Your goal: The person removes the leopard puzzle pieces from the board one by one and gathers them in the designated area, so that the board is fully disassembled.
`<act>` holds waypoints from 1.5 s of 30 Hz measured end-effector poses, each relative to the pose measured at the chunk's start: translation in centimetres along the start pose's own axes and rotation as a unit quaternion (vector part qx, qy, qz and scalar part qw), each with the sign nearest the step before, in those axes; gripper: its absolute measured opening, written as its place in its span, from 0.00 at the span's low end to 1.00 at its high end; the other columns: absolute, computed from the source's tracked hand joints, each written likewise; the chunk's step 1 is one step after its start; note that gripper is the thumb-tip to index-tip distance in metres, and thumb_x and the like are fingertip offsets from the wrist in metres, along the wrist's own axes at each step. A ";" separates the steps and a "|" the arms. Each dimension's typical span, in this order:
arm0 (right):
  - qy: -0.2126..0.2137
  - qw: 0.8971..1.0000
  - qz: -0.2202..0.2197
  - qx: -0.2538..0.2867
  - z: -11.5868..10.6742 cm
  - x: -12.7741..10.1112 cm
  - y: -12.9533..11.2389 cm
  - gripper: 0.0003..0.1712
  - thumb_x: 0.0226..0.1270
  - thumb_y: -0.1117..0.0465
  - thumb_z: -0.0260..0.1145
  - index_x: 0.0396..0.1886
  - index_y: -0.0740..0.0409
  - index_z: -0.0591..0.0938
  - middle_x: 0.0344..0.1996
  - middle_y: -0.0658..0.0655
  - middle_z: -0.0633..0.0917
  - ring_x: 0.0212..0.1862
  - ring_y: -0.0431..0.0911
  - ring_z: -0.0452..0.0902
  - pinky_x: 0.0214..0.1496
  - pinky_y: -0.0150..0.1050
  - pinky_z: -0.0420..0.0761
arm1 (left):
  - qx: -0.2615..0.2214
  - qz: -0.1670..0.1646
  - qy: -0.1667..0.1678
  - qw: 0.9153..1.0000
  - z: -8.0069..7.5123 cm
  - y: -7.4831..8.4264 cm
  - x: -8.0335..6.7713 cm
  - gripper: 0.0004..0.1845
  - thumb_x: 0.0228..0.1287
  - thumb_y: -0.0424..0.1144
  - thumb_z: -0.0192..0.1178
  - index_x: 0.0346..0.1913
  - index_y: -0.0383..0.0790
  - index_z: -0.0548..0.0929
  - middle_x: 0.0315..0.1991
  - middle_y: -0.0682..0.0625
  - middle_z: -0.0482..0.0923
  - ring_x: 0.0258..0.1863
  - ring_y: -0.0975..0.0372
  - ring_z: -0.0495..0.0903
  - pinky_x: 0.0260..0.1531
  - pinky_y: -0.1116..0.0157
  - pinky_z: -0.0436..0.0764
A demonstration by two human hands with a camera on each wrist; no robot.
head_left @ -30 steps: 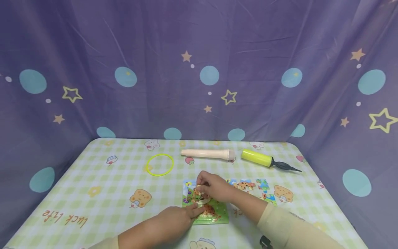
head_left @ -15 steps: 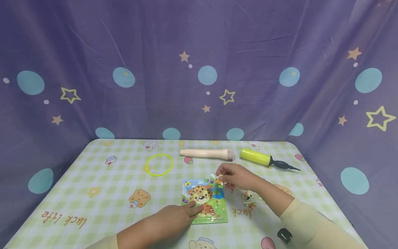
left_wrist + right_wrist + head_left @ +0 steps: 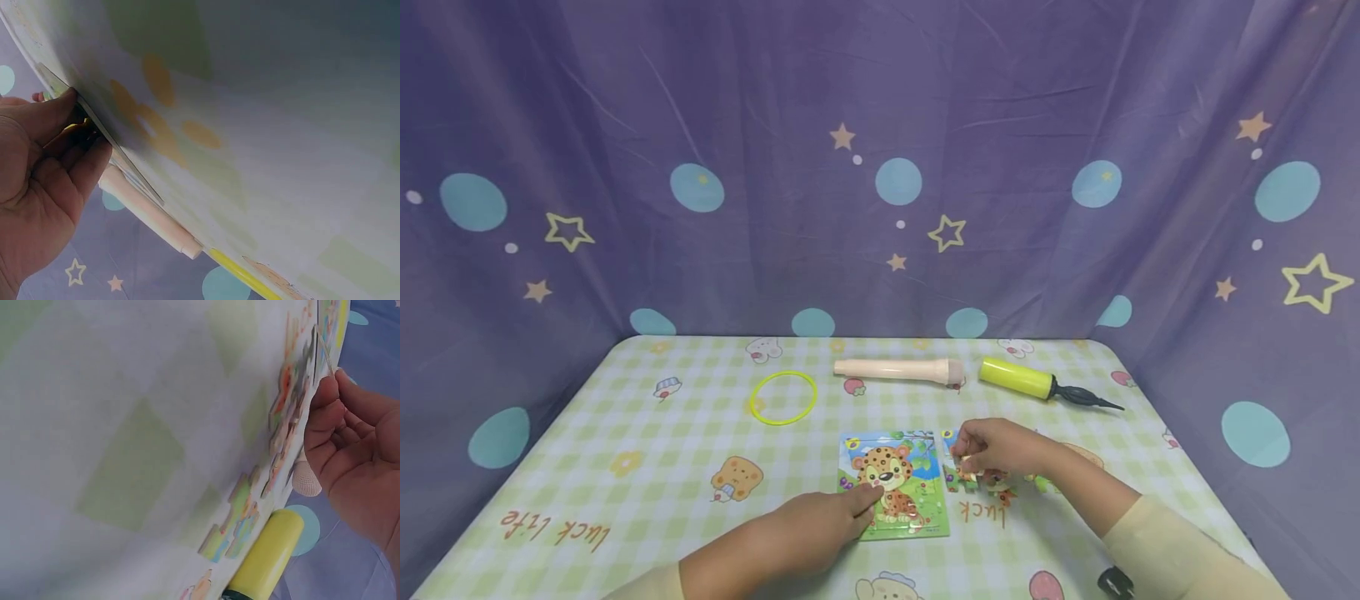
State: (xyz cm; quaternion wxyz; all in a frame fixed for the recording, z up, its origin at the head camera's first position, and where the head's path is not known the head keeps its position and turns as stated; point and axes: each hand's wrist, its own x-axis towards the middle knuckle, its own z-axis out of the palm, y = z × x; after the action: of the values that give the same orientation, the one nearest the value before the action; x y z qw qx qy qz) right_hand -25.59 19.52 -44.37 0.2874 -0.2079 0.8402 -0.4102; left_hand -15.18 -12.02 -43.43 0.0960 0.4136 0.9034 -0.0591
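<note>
A square leopard picture puzzle board point(image 3: 910, 492) lies flat near the table's front. My left hand point(image 3: 808, 529) touches its left edge, thumb and fingertips on the board's near-left part. In the left wrist view the thumb and bent fingers of the left hand point(image 3: 50, 150) meet the board, seen edge-on. To the right, my right hand point(image 3: 1003, 446) pinches a thin puzzle piece point(image 3: 326, 353) between thumb and fingers, low over loose puzzle pieces point(image 3: 951, 477) right beside the board. More puzzle pieces point(image 3: 240, 515) lie on the cloth under the right hand, partly hidden by it in the head view.
Behind the board, a pale pink microphone-shaped stick point(image 3: 895, 370) lies across the table. A yellow hand pump point(image 3: 1018, 379) with a black nozzle lies at the back right, and a yellow ring point(image 3: 756, 412) at the back left. A checked cloth point(image 3: 647, 467) covers the table.
My right hand has lifted a piece off the board and moved it right, then down beside the board's right edge. The left hand has drawn its fingers back slightly toward the board's left edge.
</note>
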 end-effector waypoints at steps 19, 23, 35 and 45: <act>0.073 0.985 0.048 -0.147 1.6 -0.4 0.2 0.07 0.67 0.57 0.68 0.38 0.49 0.76 0.26 0.50 0.80 0.23 0.43 0.76 0.24 0.37 0.76 | -0.016 0.002 -0.056 0.998 -0.5 -0.2 0.6 0.24 0.74 0.34 0.50 0.70 0.49 0.72 0.76 0.56 0.58 0.75 0.55 0.59 0.62 0.63 0.76; 0.077 0.986 0.031 -0.148 1.3 -0.6 0.1 0.05 0.71 0.55 0.63 0.38 0.49 0.76 0.26 0.50 0.81 0.23 0.43 0.75 0.24 0.38 0.76 | -0.017 0.005 -0.049 0.999 -0.4 -0.4 0.5 0.22 0.75 0.38 0.50 0.69 0.48 0.72 0.76 0.55 0.58 0.74 0.54 0.60 0.62 0.62 0.76; 0.100 0.981 -0.055 -0.159 2.3 -0.6 -2.7 0.15 0.71 0.50 0.64 0.51 0.51 0.78 0.38 0.46 0.79 0.30 0.39 0.74 0.31 0.35 0.78 | -0.018 0.011 -0.028 0.999 -0.4 -0.5 0.7 0.25 0.71 0.45 0.56 0.69 0.48 0.73 0.74 0.54 0.63 0.72 0.53 0.64 0.62 0.61 0.76; 0.051 0.927 -0.065 -0.366 6.9 -0.6 -4.1 0.29 0.55 0.38 0.72 0.52 0.48 0.81 0.42 0.43 0.73 0.34 0.34 0.73 0.39 0.34 0.81 | -0.077 -0.016 -0.006 0.997 -0.1 -0.2 0.8 0.30 0.68 0.37 0.58 0.70 0.63 0.70 0.73 0.51 0.65 0.71 0.49 0.65 0.57 0.57 0.80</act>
State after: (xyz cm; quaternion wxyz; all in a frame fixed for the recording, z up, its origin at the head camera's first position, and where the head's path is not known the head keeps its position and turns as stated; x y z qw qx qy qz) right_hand -20.21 13.59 -44.30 0.1207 -0.3311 0.9303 -0.1017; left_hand -15.84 -11.54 -43.54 0.1320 0.3901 0.9113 0.0065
